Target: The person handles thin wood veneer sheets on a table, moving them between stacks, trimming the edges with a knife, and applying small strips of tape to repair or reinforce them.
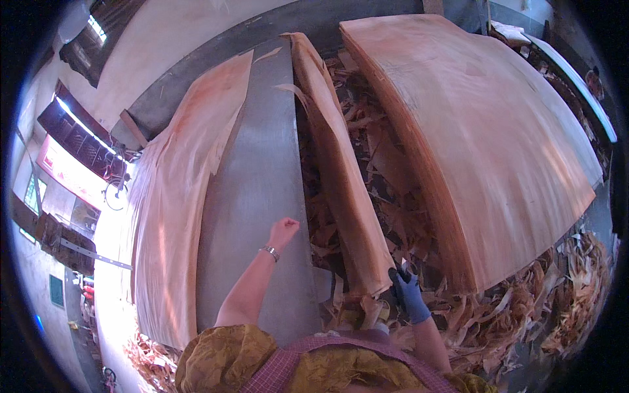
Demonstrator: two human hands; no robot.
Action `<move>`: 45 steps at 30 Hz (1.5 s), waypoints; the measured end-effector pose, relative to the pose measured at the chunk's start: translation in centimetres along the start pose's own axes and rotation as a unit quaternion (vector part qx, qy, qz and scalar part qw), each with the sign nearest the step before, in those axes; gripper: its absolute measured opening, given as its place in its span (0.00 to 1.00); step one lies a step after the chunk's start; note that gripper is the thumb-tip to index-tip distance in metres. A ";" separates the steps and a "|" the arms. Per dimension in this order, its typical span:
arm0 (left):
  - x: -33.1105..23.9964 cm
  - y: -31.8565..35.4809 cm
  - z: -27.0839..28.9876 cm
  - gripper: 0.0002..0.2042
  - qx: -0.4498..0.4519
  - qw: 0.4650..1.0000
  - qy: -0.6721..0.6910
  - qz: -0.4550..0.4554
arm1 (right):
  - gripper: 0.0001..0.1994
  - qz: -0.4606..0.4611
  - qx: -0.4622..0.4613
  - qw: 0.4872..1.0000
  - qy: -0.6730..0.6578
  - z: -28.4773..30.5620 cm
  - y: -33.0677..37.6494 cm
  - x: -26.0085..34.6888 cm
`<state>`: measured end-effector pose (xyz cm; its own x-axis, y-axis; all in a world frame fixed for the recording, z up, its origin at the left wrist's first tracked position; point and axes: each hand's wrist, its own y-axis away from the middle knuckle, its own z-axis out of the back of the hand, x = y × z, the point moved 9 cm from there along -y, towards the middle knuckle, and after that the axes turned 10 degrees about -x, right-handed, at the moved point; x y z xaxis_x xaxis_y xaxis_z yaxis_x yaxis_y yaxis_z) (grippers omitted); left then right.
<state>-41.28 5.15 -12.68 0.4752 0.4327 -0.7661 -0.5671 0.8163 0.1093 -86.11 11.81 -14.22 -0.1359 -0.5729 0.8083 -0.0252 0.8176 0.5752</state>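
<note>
My left hand (285, 232), bare with a metal watch band on the wrist, is curled into a fist above the smooth grey tabletop (252, 177). Nothing shows in its fingers. A blue glove with dark fingertips covers my right hand (409, 293), which is beside the near end of a long, folded wood veneer sheet (347, 177). Its fingers are bent around something small with a pale tip; I cannot make out what it is. The folded sheet hangs along the table's right edge. On the left side of the table lies another reddish veneer sheet (180, 177).
To the right stands a tall stack of veneer sheets (485, 144). Torn veneer scraps (400, 177) cover the floor between stack and table, with more scraps (524, 301) at the near right. A bicycle (116, 192) stands far left by the bright opening.
</note>
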 end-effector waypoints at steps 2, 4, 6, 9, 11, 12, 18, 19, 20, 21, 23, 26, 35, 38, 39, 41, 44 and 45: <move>1.0 -0.2 0.3 0.09 -0.002 1.000 0.010 -0.013 | 0.12 -0.023 0.011 0.999 -0.019 -0.5 0.5 0.5; 0.9 -0.2 -0.2 0.10 -0.002 0.999 0.017 -0.029 | 0.12 -0.020 -0.001 1.000 -0.003 -0.2 0.1 0.2; 0.9 -0.1 -0.1 0.10 0.001 0.999 0.017 -0.029 | 0.12 0.005 -0.023 0.999 0.047 -0.2 -1.5 -0.7; 0.5 0.7 0.3 0.10 0.002 0.999 0.032 -0.021 | 0.12 -0.014 -0.011 0.999 0.037 -0.1 -2.1 -0.7; 0.6 0.8 0.5 0.09 0.002 0.999 0.038 -0.016 | 0.12 0.020 -0.011 1.000 0.017 -0.6 -3.6 -0.9; 1.0 0.7 0.9 0.09 0.001 0.999 0.036 -0.011 | 0.12 0.037 -0.008 0.999 0.009 -1.2 -3.8 -0.6; 0.6 2.1 2.5 0.08 -0.007 0.998 0.049 -0.031 | 0.14 0.046 -0.028 0.997 0.051 -1.0 -2.2 0.5; -0.1 2.5 2.8 0.07 -0.010 0.997 0.058 -0.053 | 0.14 0.057 -0.028 0.997 0.053 -0.7 -1.9 1.1; -0.5 2.9 2.8 0.07 -0.015 0.997 0.059 -0.057 | 0.15 0.069 -0.028 0.996 0.055 -0.2 -1.6 1.7; -0.9 3.5 2.9 0.07 -0.022 0.996 0.061 -0.059 | 0.15 0.080 -0.028 0.995 0.058 0.2 -1.2 2.5; -2.7 5.6 2.5 0.07 -0.019 0.997 0.053 -0.046 | 0.14 0.064 -0.031 0.997 0.043 1.0 1.0 5.5; -8.8 9.5 0.6 0.07 -0.003 0.997 0.039 -0.065 | 0.13 0.059 -0.043 0.997 0.031 4.8 2.4 8.7; -9.1 23.5 -16.1 0.13 0.040 0.999 0.018 -0.001 | 0.13 0.026 0.059 0.989 -0.135 23.8 7.2 22.7; 0.4 27.2 -21.3 0.22 -0.047 0.974 0.023 0.221 | 0.13 0.014 0.040 0.990 -0.138 31.3 7.2 26.9; 3.3 29.4 -23.2 0.26 -0.076 0.945 0.047 0.316 | 0.12 0.020 0.052 0.989 -0.137 33.9 7.4 28.3; 4.8 33.5 -29.6 0.33 0.014 0.903 0.174 0.393 | 0.11 0.038 0.079 0.987 -0.135 38.9 7.2 31.4; 1.1 38.0 -37.6 0.38 0.110 0.764 0.388 0.504 | 0.10 0.054 0.042 0.988 -0.138 46.7 6.0 35.0; -1.6 38.6 -40.6 0.36 0.107 0.685 0.479 0.539 | 0.10 0.073 0.018 0.989 -0.128 48.8 6.2 36.5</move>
<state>-91.19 20.44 -32.95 -0.8585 0.4626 -0.2213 -0.0818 0.3025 0.9496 -139.55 -1.20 12.72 -0.3877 -0.4186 0.8213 -0.0205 0.8946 0.4463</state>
